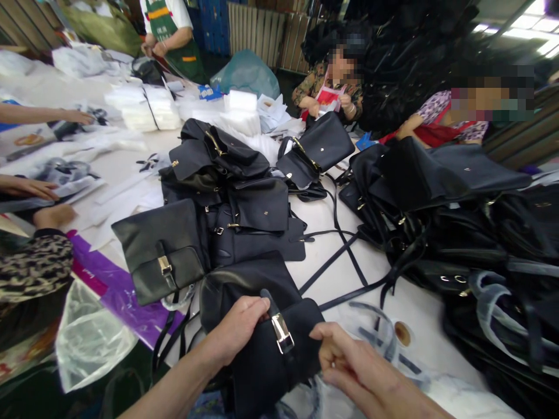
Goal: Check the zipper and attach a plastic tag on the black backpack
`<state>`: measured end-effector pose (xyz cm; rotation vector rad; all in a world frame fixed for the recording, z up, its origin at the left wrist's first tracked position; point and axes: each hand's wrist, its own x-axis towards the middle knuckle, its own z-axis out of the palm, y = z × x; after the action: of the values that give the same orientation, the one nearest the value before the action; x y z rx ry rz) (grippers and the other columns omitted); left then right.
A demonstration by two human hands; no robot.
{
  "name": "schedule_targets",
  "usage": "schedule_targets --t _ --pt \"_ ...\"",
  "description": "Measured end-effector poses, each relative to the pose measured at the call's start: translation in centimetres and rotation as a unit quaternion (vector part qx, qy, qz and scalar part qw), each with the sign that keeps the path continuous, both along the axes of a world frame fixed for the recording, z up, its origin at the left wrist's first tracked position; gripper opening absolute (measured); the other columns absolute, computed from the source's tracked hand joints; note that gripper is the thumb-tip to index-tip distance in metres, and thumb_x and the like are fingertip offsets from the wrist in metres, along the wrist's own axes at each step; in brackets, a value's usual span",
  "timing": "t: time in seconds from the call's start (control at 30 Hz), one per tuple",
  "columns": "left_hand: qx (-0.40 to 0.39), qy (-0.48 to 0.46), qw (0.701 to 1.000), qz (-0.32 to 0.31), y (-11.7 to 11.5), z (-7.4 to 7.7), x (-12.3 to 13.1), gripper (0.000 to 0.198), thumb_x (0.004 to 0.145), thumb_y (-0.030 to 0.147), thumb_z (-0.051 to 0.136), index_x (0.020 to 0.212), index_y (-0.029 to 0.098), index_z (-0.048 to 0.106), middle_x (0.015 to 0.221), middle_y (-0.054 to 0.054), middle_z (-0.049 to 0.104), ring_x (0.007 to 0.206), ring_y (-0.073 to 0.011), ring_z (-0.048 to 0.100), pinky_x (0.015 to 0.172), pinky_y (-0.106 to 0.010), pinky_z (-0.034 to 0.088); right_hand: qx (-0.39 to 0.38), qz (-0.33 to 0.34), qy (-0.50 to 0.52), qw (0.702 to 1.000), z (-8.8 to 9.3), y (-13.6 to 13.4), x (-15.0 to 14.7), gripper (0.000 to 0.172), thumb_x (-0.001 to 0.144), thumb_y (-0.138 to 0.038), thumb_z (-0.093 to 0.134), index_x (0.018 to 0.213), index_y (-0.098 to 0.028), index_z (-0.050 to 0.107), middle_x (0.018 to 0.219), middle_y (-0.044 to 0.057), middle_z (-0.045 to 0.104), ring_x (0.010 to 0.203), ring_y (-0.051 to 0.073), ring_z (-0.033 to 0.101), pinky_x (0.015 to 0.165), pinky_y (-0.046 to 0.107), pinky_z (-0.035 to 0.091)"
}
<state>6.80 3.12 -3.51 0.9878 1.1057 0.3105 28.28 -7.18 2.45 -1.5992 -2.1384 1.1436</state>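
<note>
Pinched a strap tip (264, 295) in the left hand (240, 329), above the gold buckle (282, 333) of a black bag (262, 273) on the near side of the white table (317, 214), just in front of other black bags (257, 209). Held the right hand (353, 361) loosely curled by the flap (303, 326); could not tell its grip.

Pale table (428, 320): black bags (148, 247), tied white stack (131, 109), perhaps foam.

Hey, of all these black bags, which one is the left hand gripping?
The black bag at bottom center: the left hand pinches the strap by its metal buckle. The similar buckled bag beyond it, leftward, isn't in that hand.
</note>
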Motion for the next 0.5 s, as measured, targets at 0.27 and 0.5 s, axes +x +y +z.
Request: schedule_targets --t 0.27,0.5 --pt "0.040 -0.022 0.997 -0.063 -0.1 0.8 0.6 0.039 0.083 0.054 0.044 0.065 0.020 0.041 0.061 0.006 0.038 0.057 -0.0114 0.034 0.055 -0.024 0.028 0.182 -0.047 -0.239 0.953 -0.6 0.2 1.2 0.019 0.083 -0.011 0.050 0.084 -0.023 0.064 0.078 0.003 0.069 0.072 0.020 0.065 0.066 0.030 0.047" --pt "0.254 -0.017 0.925 -0.282 -1.5 7.4 -1.5 0.014 0.082 0.022 0.056 0.092 0.022 0.064 0.082 0.001 0.059 0.078 -0.0149 0.053 0.072 -0.023 0.038 0.211 -0.106 -0.135 0.962 -1.1 -4.9 1.9 0.059 0.084 -0.023 0.057 0.142 -0.025 0.044 0.120 0.007 0.069 0.101 0.023 0.069 0.074 0.024 0.058"
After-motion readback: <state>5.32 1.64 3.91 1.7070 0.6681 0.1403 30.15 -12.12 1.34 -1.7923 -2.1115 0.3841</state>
